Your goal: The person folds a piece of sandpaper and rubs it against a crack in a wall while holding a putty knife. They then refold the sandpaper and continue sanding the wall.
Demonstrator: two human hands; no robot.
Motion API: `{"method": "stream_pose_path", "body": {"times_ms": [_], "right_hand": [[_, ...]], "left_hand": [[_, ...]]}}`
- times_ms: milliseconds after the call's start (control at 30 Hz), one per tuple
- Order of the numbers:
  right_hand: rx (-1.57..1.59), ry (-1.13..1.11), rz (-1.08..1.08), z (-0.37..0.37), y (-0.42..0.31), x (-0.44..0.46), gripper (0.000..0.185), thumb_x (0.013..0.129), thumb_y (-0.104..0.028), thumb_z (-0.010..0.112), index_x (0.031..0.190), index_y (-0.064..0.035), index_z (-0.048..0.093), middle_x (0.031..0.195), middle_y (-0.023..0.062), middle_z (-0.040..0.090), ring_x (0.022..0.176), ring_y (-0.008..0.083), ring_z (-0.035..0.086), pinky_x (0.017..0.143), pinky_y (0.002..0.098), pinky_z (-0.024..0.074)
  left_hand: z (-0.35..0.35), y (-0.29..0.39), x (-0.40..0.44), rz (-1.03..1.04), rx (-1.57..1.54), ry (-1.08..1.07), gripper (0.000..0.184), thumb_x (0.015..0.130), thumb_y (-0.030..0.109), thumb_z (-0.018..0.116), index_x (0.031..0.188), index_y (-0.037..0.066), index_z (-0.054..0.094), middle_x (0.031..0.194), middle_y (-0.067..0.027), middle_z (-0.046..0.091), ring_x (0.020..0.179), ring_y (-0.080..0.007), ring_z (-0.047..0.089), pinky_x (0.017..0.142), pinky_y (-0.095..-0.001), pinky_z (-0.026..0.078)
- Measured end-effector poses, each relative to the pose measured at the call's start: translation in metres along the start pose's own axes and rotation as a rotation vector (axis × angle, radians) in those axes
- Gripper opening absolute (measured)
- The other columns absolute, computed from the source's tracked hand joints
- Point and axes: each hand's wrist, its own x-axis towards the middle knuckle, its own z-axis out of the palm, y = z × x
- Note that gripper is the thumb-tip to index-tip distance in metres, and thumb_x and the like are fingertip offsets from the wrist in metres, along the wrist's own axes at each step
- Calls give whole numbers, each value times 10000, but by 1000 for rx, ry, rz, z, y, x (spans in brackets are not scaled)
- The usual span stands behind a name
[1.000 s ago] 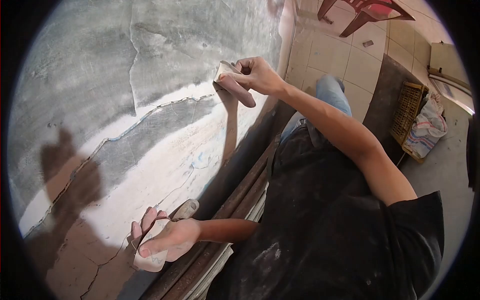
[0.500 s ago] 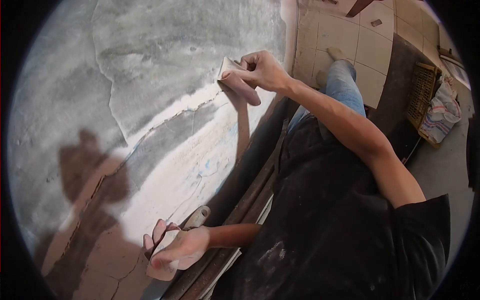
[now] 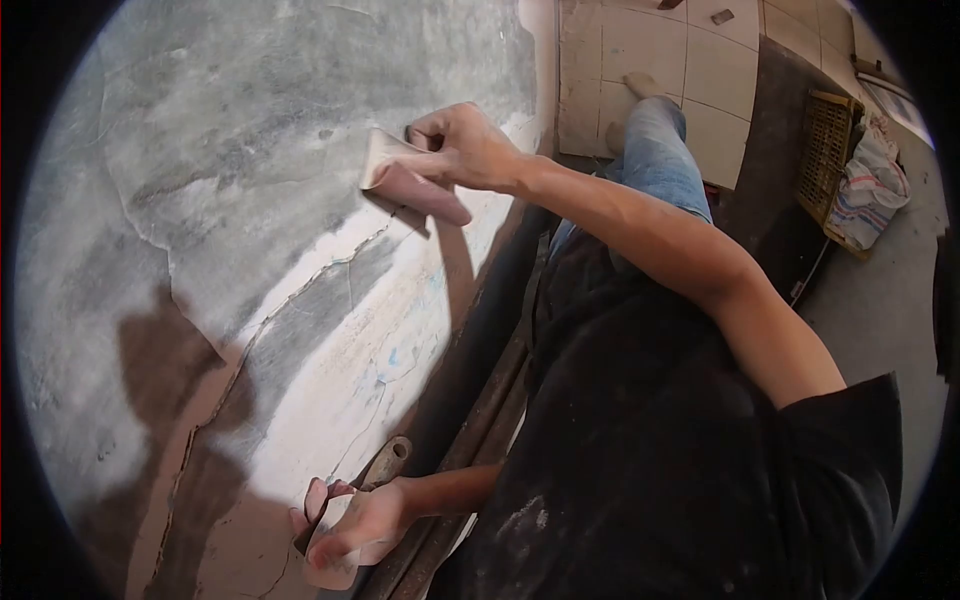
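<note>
My right hand (image 3: 470, 150) pinches a thin, bent putty scraper (image 3: 420, 190), pale on its lit face and brownish in shade. Its edge meets the wall (image 3: 240, 110) at the upper end of a long crack (image 3: 265, 318) bordered by a whitish band. Lower down, my left hand (image 3: 365, 525) is closed around a flat, pale scraper (image 3: 335, 540), palm turned up, near the wall. Whether putty lies on that plate, I cannot tell.
Beside the left wrist is the open end of a pipe (image 3: 398, 452). Long brown pipes (image 3: 470, 440) run along the wall's foot. To the right stand a yellow crate (image 3: 828, 155) and a striped white sack (image 3: 870, 190). Shadows fall across the wall's lower left.
My right hand and its scraper have shifted left in view, still at the crack's upper end. The camera view has shifted too. My left hand keeps its hold.
</note>
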Motion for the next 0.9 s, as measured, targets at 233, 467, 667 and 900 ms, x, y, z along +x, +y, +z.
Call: {"method": "stream_pose_path", "body": {"times_ms": [233, 467, 667, 900], "right_hand": [[-20, -24, -55, -1, -8, -3, 440, 819, -321, 728, 561, -49, 498, 515, -20, 442, 539, 62, 366, 479, 262, 308], [-112, 16, 4, -5, 8, -6, 486, 807, -361, 750, 542, -55, 481, 493, -35, 400, 506, 53, 372, 454, 265, 300], [-135, -62, -46, 7, -15, -2, 519, 789, -424, 757, 505, -71, 504, 463, -30, 424, 469, 54, 382, 435, 266, 313], [-136, -107, -23, 3, -5, -5, 513, 760, -495, 749, 500, -96, 556, 447, -39, 455, 444, 73, 414, 424, 270, 303]], "left_hand": [[3, 6, -1, -59, 60, 12, 544, 1020, 493, 315, 953, -27, 464, 733, -167, 604, 650, -183, 560, 464, -277, 401], [3, 6, -1, -85, 64, 25, 556, 1011, 516, 318, 965, -19, 465, 708, -160, 616, 681, -184, 571, 479, -273, 414], [3, 3, 0, -74, 65, 26, 594, 1004, 535, 316, 983, -41, 458, 708, -158, 612, 689, -195, 577, 480, -277, 405], [5, 9, -1, -20, 131, 38, 611, 1025, 483, 263, 989, -61, 541, 637, -120, 591, 576, -149, 535, 468, -224, 405]]}}
